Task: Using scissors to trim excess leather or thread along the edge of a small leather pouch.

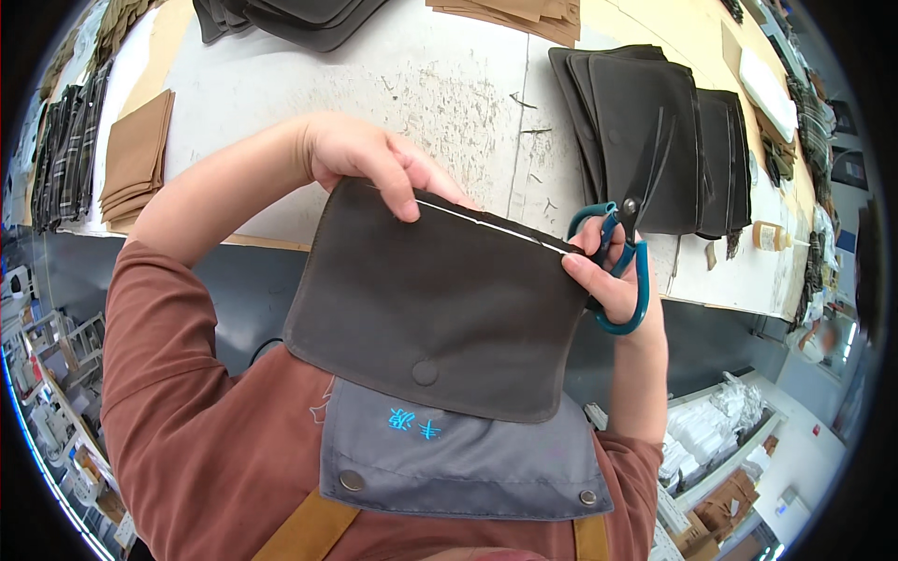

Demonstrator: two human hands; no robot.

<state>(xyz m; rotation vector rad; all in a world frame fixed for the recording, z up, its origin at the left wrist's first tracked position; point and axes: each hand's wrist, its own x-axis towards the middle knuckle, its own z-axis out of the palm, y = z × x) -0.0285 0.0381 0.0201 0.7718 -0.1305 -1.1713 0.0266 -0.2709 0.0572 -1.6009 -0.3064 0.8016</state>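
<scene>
A dark brown flap-shaped panel, leather-like with rounded corners and a round mark near its lower edge, hangs between my two hands in front of my chest. Along its top edge runs a thin white strip. My left hand pinches that edge near its left end, thumb on the face and fingers behind. At the right end, my right hand grips the edge between thumb and finger. Scissors with teal handles are also in my right hand, looped over the fingers, their dark blades pointing up and away from the panel.
Stacked dark panels lie right of the worktable, with more dark panels at the far side. Tan pieces and plaid cloth sit at the left. A small bottle lies near the right edge. Thread scraps dot the surface.
</scene>
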